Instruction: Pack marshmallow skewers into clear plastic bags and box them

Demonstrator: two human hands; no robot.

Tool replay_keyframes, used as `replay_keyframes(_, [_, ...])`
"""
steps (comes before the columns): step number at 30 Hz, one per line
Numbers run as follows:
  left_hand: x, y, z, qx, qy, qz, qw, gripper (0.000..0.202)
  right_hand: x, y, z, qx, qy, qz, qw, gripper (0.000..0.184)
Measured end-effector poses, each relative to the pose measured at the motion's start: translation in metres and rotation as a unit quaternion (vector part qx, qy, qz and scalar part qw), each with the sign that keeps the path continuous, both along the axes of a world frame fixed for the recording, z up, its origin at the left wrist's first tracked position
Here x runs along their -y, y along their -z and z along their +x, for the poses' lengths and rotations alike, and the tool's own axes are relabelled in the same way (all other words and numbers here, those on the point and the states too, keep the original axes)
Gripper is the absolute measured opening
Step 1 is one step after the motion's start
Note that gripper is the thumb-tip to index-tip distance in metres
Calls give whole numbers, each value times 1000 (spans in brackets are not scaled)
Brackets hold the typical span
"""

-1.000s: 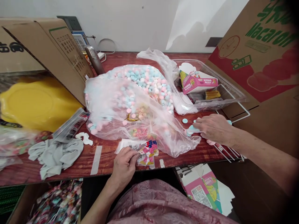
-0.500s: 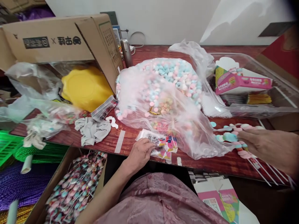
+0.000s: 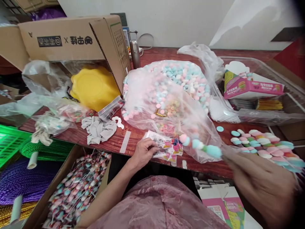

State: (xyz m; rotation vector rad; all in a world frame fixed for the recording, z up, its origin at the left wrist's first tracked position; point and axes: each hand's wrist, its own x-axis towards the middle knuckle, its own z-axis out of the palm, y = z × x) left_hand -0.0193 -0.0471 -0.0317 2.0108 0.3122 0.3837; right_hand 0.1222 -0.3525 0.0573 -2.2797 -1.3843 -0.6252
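My right hand (image 3: 263, 183), smeared by motion, grips a marshmallow skewer (image 3: 213, 151) at its stick end. The pink, white, green and blue candies point left, over the edge of a large clear bag (image 3: 197, 127). My left hand (image 3: 142, 152) rests at the table's front edge, thumb and fingers closed on the left side of a stack of printed plastic wrappers (image 3: 172, 147). More marshmallow skewers (image 3: 264, 141) lie side by side at the right, partly behind my right hand. A single blue candy (image 3: 220, 128) lies left of them.
Loose marshmallows (image 3: 176, 74) fill the big bag. Behind the skewers stands a clear plastic bin (image 3: 252, 58) with a pink carton (image 3: 257, 89). A cardboard box (image 3: 69, 38), yellow lid (image 3: 92, 87) and grey cloth (image 3: 100, 130) are at left. Finished skewers (image 3: 76, 190) fill a box below.
My right hand has moved left and toward me from the row of skewers, bringing one skewer with it. My left hand stays at the wrappers. The view has shifted slightly.
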Motion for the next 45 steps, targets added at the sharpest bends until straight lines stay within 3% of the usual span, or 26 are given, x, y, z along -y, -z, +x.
replay_keyframes(3, [0, 0, -2, 7, 1, -5, 1000, 15, -32, 20, 2, 44, -67, -31, 996, 29])
replay_keyframes(6, [0, 1, -3, 16, 10, 0, 1000, 15, -42, 28, 6, 47, -91, -66, 993, 24])
replay_keyframes(10, [1, 3, -3, 38, 46, 30, 998, 14, -38, 27, 17, 34, -133, -105, 985, 23])
replay_keyframes(14, [3, 4, -3, 56, 79, 61, 993, 14, -35, 29, 24, 45, -146, -89, 984, 25])
replay_keyframes(23, [0, 3, -4, 48, 57, 28, 997, 14, -10, 21, 30, 17, -170, -75, 982, 29])
replay_keyframes(25, [3, 2, -2, 56, -2, -20, 998, 15, -7, 17, 29, 0, -178, -76, 981, 30])
replay_keyframes(28, [17, -4, 8, 72, -112, -206, 969, 19, -13, 16, 24, -32, -190, -62, 979, 31])
replay_keyframes(32, [45, -19, 26, 112, -131, -502, 847, 28, -33, 28, 10, -33, -196, -22, 980, 29])
replay_keyframes(34, [53, -26, 32, 103, -106, -598, 788, 33, -44, 35, 2, -24, -195, -6, 980, 28])
replay_keyframes(36, [55, -31, 33, 93, -75, -650, 751, 35, -51, 40, -5, -10, -191, 6, 982, 29])
replay_keyframes(38, [53, -34, 30, 97, -59, -658, 744, 35, -56, 39, -10, 15, -178, 9, 984, 29])
replay_keyframes(42, [50, -37, 24, 117, -52, -610, 782, 33, -61, 30, -17, 38, -182, 1, 983, 28])
replay_keyframes(45, [50, -36, 22, 113, -30, -601, 791, 34, -64, 25, -18, 0, -209, 8, 978, 27])
